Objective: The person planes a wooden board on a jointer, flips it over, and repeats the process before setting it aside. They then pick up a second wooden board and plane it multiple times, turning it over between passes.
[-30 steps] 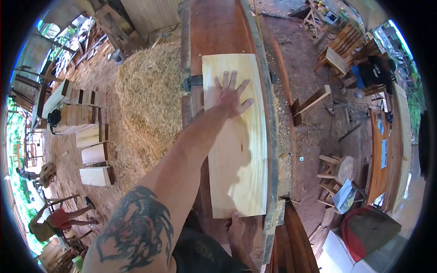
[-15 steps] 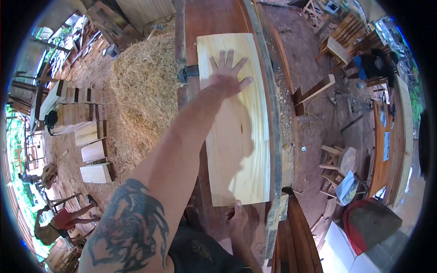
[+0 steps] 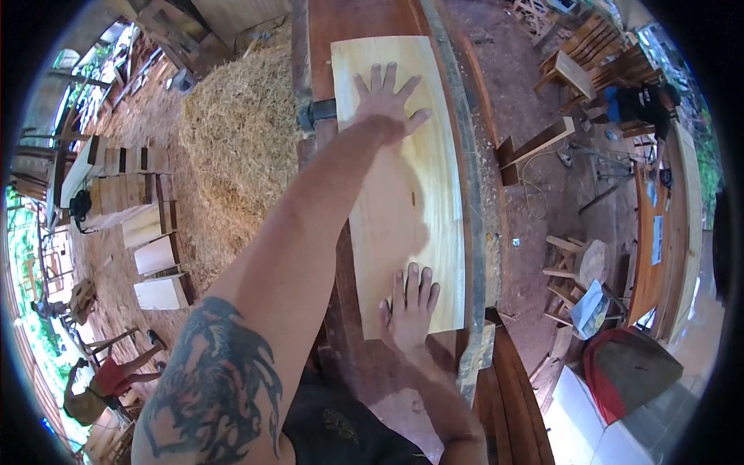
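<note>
A pale wooden board (image 3: 399,194) lies flat and lengthwise on a reddish-brown workbench (image 3: 360,19). My left hand (image 3: 383,106) rests palm down near the board's far end, fingers spread and thumb to the right. On the near end lies my right hand (image 3: 409,308), also palm down with the fingers stretched forward. Neither hand grips anything. A small dark knot shows in the wood between them, and the shadow of my head and arm falls across the board.
A dark clamp-like part (image 3: 316,115) juts from the bench's left edge. Wood shavings (image 3: 240,132) are heaped at left, near stacked timber (image 3: 124,190). Stools (image 3: 593,262) and a long plank table (image 3: 649,240) stand at right. One person (image 3: 643,108) is at upper right, another (image 3: 108,380) at lower left.
My right hand has come up from below the board's near edge and now lies flat on it. My left hand stays in the same spot on the board. The view has shifted slightly.
</note>
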The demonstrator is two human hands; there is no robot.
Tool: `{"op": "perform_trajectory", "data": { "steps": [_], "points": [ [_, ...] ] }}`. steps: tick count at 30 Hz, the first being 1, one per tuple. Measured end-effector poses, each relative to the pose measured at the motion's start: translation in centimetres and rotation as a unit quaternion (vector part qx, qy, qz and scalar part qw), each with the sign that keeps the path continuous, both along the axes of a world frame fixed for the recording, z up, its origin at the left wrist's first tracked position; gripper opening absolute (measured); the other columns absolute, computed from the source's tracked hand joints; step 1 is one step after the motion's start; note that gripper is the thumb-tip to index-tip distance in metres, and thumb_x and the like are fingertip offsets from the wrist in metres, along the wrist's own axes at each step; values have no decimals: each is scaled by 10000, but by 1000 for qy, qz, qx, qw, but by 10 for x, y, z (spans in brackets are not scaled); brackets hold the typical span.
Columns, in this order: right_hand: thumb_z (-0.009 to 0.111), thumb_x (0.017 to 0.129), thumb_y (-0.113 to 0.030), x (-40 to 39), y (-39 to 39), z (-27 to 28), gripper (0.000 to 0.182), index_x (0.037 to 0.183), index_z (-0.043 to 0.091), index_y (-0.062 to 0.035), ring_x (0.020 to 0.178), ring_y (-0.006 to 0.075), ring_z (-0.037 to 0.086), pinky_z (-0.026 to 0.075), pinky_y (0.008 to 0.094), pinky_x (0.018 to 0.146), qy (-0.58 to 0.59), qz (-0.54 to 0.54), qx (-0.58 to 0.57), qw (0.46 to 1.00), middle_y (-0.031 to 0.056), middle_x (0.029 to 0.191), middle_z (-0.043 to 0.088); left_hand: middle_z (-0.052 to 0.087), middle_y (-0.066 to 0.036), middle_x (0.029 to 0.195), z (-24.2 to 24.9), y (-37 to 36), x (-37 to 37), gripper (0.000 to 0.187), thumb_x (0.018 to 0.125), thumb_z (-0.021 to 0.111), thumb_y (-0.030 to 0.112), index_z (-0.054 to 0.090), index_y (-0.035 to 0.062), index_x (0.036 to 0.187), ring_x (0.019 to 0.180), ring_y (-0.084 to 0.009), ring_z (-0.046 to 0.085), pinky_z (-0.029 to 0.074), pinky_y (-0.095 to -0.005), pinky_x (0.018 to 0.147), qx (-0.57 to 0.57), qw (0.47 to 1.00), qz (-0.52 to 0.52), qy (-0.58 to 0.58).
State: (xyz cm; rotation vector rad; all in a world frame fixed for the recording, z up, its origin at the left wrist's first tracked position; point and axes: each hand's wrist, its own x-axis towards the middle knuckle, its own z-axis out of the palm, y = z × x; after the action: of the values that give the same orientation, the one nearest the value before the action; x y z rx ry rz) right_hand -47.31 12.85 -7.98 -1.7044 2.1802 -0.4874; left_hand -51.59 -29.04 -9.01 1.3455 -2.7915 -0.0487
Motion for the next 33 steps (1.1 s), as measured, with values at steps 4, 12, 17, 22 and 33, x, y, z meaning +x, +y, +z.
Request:
{"op": "perform_trajectory", "data": {
  "steps": [4, 12, 17, 22, 33],
  "points": [
    [569, 1029, -352, -2, -14, -2, 709, 1636, 410, -24, 1624, 520, 138, 133, 714, 1264, 17, 4, 8, 1000, 250, 1755, 231, 135, -171, 1798, -3, -15, -2, 854, 1010, 358, 802, 242, 346, 1723, 1648, -454, 80, 56, -751, 1270, -14, 1000, 5, -6],
    [561, 1030, -358, -6, -42, -9, 733, 1667, 365, -53, 1637, 504, 104, 106, 704, 1278, 20, -4, 4, 1000, 233, 1769, 209, 168, -182, 1788, -12, -43, -8, 846, 1010, 368, 794, 261, 343, 1718, 1639, -462, 115, 87, -763, 1261, -48, 999, -5, 14],
    [548, 1036, -364, -10, -60, -6, 733, 1663, 362, -33, 1639, 498, 110, 104, 699, 1280, 30, 0, 7, 1000, 249, 1758, 223, 177, -199, 1781, -14, -60, -11, 848, 1012, 374, 789, 273, 327, 1716, 1631, -475, 130, 91, -769, 1257, -57, 998, -11, 26],
    [527, 1046, -379, -13, -80, -5, 725, 1658, 365, -25, 1636, 500, 113, 108, 700, 1280, 32, -2, 9, 999, 256, 1757, 220, 198, -203, 1774, -15, -80, -14, 852, 1010, 375, 794, 293, 318, 1711, 1625, -476, 149, 102, -780, 1246, -68, 997, -14, 23],
    [518, 1045, -399, -20, -116, -11, 723, 1655, 374, -38, 1639, 494, 108, 118, 706, 1279, 54, -3, -6, 999, 247, 1764, 204, 196, -189, 1775, -22, -122, -25, 873, 997, 357, 827, 274, 335, 1713, 1623, -465, 166, 126, -787, 1241, -67, 998, -8, 6]
  ]
}}
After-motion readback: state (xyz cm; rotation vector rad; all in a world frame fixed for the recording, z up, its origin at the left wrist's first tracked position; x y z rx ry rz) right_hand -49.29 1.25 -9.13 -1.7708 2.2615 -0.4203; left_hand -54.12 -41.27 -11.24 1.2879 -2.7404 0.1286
